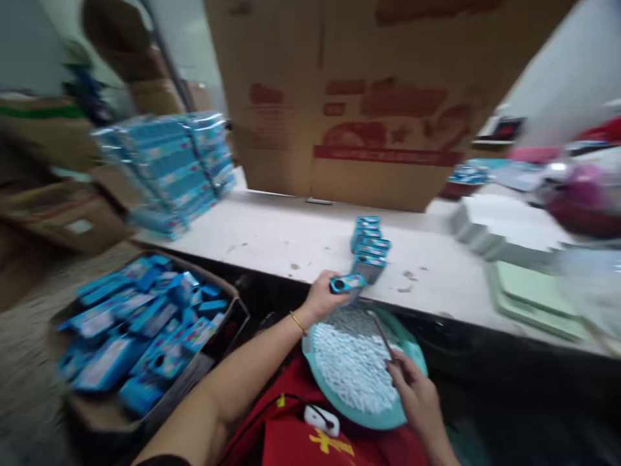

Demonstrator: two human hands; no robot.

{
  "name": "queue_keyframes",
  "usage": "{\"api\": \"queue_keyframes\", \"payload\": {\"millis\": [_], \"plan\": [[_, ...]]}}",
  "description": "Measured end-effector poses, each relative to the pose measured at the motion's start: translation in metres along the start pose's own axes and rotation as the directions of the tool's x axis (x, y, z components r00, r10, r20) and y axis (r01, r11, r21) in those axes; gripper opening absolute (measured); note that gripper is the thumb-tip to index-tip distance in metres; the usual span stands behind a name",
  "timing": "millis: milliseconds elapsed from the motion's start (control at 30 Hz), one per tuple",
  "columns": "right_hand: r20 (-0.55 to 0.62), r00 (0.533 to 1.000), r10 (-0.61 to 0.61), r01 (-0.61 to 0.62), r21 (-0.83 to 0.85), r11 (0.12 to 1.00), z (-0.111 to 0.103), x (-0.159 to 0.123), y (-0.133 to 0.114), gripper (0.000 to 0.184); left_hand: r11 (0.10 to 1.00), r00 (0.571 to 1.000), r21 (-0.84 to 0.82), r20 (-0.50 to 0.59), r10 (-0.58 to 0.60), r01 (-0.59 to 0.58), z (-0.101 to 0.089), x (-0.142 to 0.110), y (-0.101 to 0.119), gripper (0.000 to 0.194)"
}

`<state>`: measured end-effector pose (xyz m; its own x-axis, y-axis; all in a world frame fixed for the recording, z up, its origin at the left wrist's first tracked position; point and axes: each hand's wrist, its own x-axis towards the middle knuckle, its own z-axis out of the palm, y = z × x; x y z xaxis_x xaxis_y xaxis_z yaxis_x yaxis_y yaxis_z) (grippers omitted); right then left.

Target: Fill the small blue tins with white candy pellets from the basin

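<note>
My left hand grips a small blue box with a dark round hole in its end. The box is at the table's front edge, just in front of a short row of similar blue boxes on the tabletop. Low at the right, my right hand pinches a thin dark stick that slants up and to the left over a teal basin. Many small pale pieces fill the basin, with a greyer area toward its far side. Motion blur hides their exact kind.
A carton of loose blue boxes stands at the left. Plastic-wrapped blue stacks are on the white table. A large cardboard box rises behind. White stacked pieces and a pale green scale-like object lie at right.
</note>
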<state>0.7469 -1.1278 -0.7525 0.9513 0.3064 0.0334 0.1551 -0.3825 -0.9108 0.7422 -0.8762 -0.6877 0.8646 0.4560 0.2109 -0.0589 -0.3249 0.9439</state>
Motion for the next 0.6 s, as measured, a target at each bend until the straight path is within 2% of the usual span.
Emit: {"api": "queue_keyframes", "payload": {"millis": [100, 200, 267, 333, 400, 467, 533, 600], "plan": [[-0.018, 1.0, 0.024, -0.024, 0.026, 0.999, -0.004, -0.012, 0.01, 0.044, 0.992, 0.991, 0.045, 0.053, 0.119, -0.121, 0.03, 0.035, -0.001, 0.038], [-0.022, 0.999, 0.039, -0.038, 0.03, 0.999, -0.011, -0.02, 0.017, 0.043, 0.967, 0.975, 0.147, 0.111, 0.192, -0.208, 0.051, 0.053, -0.006, 0.039], [-0.011, 0.999, 0.034, -0.034, 0.038, 0.999, -0.015, -0.022, 0.019, 0.041, 0.945, 0.978, 0.252, 0.051, 0.2, -0.206, 0.055, 0.058, -0.013, 0.043], [0.002, 1.0, 0.022, -0.022, 0.045, 0.999, -0.02, -0.019, 0.019, 0.038, 0.927, 0.974, 0.318, -0.044, 0.224, -0.199, 0.055, 0.058, -0.022, 0.06], [0.002, 1.0, 0.01, -0.01, 0.05, 0.999, -0.025, -0.01, 0.016, 0.035, 0.933, 0.973, 0.294, -0.043, 0.228, -0.206, 0.052, 0.059, -0.032, 0.087], [-0.031, 0.999, -0.012, 0.013, 0.045, 0.999, -0.028, 0.006, 0.009, 0.033, 0.963, 0.984, 0.2, 0.056, 0.172, -0.179, 0.05, 0.061, -0.041, 0.111], [-0.096, 0.994, -0.051, 0.052, 0.004, 0.999, -0.03, 0.03, -0.005, 0.032, 0.989, 0.981, 0.092, 0.163, 0.103, -0.119, 0.05, 0.067, -0.048, 0.125], [-0.171, 0.981, -0.096, 0.085, -0.071, 0.994, -0.027, 0.061, -0.024, 0.03, 0.999, 0.974, -0.013, 0.221, 0.054, -0.052, 0.052, 0.076, -0.054, 0.13]]}}
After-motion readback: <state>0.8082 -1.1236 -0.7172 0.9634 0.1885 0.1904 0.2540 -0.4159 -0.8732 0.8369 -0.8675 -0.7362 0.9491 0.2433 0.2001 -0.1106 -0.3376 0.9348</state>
